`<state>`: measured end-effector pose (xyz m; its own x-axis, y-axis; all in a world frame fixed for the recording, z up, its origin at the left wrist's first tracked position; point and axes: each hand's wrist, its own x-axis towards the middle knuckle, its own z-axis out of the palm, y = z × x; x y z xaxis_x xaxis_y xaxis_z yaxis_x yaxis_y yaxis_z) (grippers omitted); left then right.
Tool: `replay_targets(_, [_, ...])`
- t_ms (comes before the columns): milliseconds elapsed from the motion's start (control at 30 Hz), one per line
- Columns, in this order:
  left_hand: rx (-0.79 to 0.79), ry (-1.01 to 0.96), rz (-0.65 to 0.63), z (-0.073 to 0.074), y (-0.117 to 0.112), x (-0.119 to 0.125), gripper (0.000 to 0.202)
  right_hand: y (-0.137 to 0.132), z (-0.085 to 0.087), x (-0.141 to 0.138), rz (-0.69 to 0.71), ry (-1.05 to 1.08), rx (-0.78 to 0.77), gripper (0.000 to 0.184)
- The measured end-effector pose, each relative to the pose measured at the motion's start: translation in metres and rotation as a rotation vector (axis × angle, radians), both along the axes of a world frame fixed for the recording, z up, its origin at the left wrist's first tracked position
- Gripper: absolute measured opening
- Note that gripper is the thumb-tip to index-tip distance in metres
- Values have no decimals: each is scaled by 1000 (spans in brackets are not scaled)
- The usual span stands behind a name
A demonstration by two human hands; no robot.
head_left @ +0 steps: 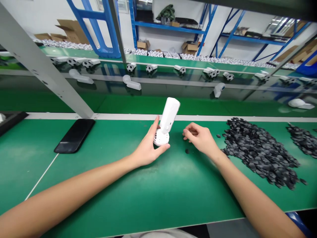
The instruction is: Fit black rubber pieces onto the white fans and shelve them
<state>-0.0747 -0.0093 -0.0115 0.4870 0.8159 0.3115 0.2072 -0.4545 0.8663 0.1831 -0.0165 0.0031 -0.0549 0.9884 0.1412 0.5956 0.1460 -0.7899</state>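
My left hand (pixel 148 147) is closed round the round, slotted head of a white handheld fan (pixel 169 115). The fan's long flat body tilts up and to the right, away from my fingers. To the right of it, my right hand (pixel 199 137) hovers low over the green bench with thumb and fingertips pinched together. Whatever those fingertips hold, if anything, is hidden. Just below them lies one small black disc (pixel 187 151). A large heap of similar black discs (pixel 260 152) spreads over the bench to the right of my right hand.
A black phone (pixel 74 136) lies at left beside a slanted white post (pixel 49 66). Beyond the bench edge runs a green conveyor (pixel 111 103) with white fans (pixel 133 84) on it. Football-patterned pieces (pixel 150 68) line its far side. A second black heap (pixel 303 138) sits far right.
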Motion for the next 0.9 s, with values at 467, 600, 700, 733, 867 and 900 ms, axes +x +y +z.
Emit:
replay_targets(467, [-103,11,-163,1,3,0,59,-26,7,-32,157,414,-328,34])
replay_targets(600, [-28,73,-178,0,0,2,56,-27,1,-37,143,410,-345,31])
replay_targets(700, [-3,102,-167,-1,-2,3,52,-28,-6,-38,108,405,-346,32])
replay_targets(733, [-5,105,-159,-1,-2,3,51,-27,-7,-38,94,397,-339,33])
replay_targets(867, [-66,72,-130,0,-3,4,51,-24,-7,-41,77,292,-269,38])
replay_targets(900, [-102,45,-135,0,-2,4,51,-23,-5,-43,90,256,-233,38])
